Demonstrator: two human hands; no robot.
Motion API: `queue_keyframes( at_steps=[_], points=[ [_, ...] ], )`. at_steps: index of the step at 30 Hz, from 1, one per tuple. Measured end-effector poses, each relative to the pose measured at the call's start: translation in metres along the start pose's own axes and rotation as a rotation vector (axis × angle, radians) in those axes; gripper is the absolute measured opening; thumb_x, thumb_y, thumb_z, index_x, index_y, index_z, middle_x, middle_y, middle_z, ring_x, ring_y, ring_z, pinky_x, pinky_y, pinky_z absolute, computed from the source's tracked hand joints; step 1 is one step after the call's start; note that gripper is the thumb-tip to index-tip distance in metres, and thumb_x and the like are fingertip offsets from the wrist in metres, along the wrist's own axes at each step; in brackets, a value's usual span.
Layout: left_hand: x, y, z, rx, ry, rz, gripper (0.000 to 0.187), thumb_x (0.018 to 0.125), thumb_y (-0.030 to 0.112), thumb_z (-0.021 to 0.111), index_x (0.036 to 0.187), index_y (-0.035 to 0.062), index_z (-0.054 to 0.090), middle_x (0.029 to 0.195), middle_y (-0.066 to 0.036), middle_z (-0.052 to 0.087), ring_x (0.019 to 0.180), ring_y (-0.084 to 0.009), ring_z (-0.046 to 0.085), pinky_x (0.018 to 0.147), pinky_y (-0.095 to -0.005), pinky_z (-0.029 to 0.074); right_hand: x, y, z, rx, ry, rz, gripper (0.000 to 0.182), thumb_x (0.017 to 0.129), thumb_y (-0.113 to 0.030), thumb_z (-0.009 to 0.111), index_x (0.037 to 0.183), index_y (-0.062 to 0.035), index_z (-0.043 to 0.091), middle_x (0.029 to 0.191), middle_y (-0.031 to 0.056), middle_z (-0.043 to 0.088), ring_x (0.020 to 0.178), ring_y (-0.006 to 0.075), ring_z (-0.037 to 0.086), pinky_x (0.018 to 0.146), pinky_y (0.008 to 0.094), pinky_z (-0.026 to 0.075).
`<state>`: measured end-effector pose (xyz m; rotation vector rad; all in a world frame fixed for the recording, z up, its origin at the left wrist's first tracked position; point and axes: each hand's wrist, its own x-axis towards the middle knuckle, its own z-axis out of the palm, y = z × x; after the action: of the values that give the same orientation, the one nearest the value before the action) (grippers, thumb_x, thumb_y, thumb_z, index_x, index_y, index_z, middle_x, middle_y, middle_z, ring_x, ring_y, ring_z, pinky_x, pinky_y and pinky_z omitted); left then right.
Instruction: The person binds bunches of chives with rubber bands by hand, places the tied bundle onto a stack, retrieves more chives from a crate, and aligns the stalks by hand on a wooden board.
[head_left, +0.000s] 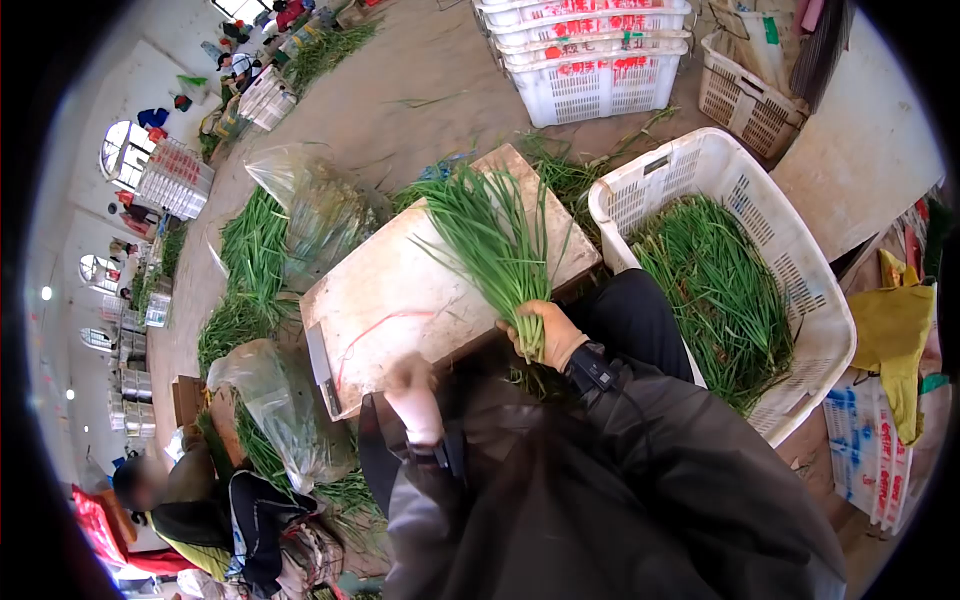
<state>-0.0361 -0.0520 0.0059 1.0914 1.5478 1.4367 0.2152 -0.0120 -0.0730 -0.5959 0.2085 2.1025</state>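
Note:
A bunch of long green stalks (490, 240) is gripped near its pale ends by my right hand (548, 335), which wears a tan glove. The leafy part fans out over a worn white board (390, 290). My left hand (412, 385) is over the board's near edge, smeared by motion, so its fingers cannot be made out. A thin red string (370, 328) lies on the board beyond that hand. At the board's left edge is a flat grey metal piece (322, 362).
A white crate (835, 300) of greens stands at the right, close to my knee. Stacked white crates (600, 85) are at the back. Plastic bags (275, 400) and piled greens (255, 250) lie left. A co-worker (190, 500) sits at the lower left.

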Motion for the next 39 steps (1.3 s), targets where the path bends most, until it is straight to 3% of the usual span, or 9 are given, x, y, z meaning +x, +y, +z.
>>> queue_keyframes(
  at_steps=[3,5,13,17,21,26,33,37,39],
  points=[
    [-0.047,-0.052,-0.036,0.726,-0.565,0.303,0.015,0.085,0.003,0.069,0.098,0.0016,0.075,0.088,-0.011,0.075,0.077,-0.0259,0.071,0.073,-0.0357,0.057,0.007,0.0,-0.003,-0.014,0.01,0.009,0.026,0.095,-0.023,0.061,0.113,-0.0051,0.057,0.104,0.0193,0.071,0.08,0.0281,0.069,0.064,0.0397,0.057],
    [-0.076,-0.08,-0.05,0.971,-1.096,0.014,0.029,0.085,0.02,0.072,0.112,0.0087,0.077,0.096,-0.017,0.075,0.092,-0.0332,0.073,0.086,-0.0408,0.057,0.01,0.003,-0.001,-0.013,0.026,-0.013,0.025,0.095,-0.023,0.062,0.11,-0.0038,0.058,0.103,0.0181,0.071,0.082,0.0263,0.069,0.065,0.0385,0.057],
    [-0.03,-0.024,0.012,0.648,-0.286,0.393,0.023,0.09,0.019,0.073,0.109,0.0074,0.073,0.091,-0.014,0.075,0.081,-0.0295,0.074,0.076,-0.0383,0.058,0.006,0.024,-0.003,-0.173,0.091,-0.075,0.022,0.096,-0.021,0.061,0.109,-0.0031,0.06,0.096,0.0132,0.073,0.074,0.0238,0.069,0.058,0.0384,0.055],
    [-0.021,0.02,0.076,0.703,-0.363,0.328,0.039,0.091,0.015,0.074,0.127,0.0053,0.067,0.074,-0.007,0.067,0.065,-0.0171,0.063,0.062,-0.0327,0.051,0.003,0.044,-0.005,-0.208,0.049,-0.155,0.023,0.095,-0.021,0.064,0.105,-0.0008,0.069,0.093,0.0096,0.073,0.077,0.0212,0.069,0.066,0.0354,0.055],
    [-0.003,0.015,0.127,0.824,-0.412,0.434,0.048,0.089,0.026,0.073,0.135,0.0156,0.064,0.087,-0.013,0.072,0.075,-0.0322,0.07,0.069,-0.043,0.056,0.01,0.056,-0.017,-0.272,0.068,-0.273,0.03,0.091,-0.015,0.067,0.112,0.0051,0.071,0.1,0.012,0.074,0.088,0.0238,0.071,0.078,0.0349,0.054],
    [0.023,-0.006,0.153,0.926,-0.524,0.56,0.021,0.091,0.022,0.07,0.108,0.0105,0.075,0.106,-0.017,0.073,0.09,-0.0346,0.072,0.08,-0.0424,0.057,0.011,0.052,-0.025,-0.347,0.125,-0.329,0.027,0.089,-0.016,0.069,0.105,0.0046,0.073,0.096,0.0126,0.074,0.085,0.0248,0.069,0.078,0.0348,0.053],
    [0.019,0.068,0.091,0.007,-0.144,0.26,0.021,0.101,0.013,0.066,0.115,-0.0022,0.071,0.096,-0.006,0.071,0.078,-0.0118,0.061,0.074,-0.0259,0.051,-0.013,0.035,-0.001,-0.088,0.097,-0.106,0.023,0.091,-0.021,0.064,0.104,-0.0013,0.064,0.09,0.0134,0.072,0.074,0.024,0.07,0.058,0.0354,0.055],
    [-0.017,0.073,0.02,0.149,0.203,0.249,0.016,0.102,0.012,0.064,0.1,-0.0025,0.071,0.085,-0.004,0.069,0.074,-0.0121,0.061,0.071,-0.026,0.051,-0.01,0.017,0.001,0.051,-0.032,-0.027,0.028,0.093,-0.024,0.062,0.111,-0.0027,0.057,0.099,0.0161,0.072,0.077,0.0229,0.069,0.06,0.035,0.055],
    [-0.033,0.012,-0.026,0.206,0.06,0.172,0.01,0.097,0.007,0.066,0.1,0.001,0.073,0.082,-0.006,0.072,0.074,-0.016,0.067,0.073,-0.0309,0.055,-0.011,0.012,0.005,0.103,-0.093,-0.012,0.028,0.093,-0.025,0.06,0.112,-0.0047,0.056,0.101,0.0159,0.072,0.076,0.0232,0.069,0.059,0.0363,0.054]
  ],
)
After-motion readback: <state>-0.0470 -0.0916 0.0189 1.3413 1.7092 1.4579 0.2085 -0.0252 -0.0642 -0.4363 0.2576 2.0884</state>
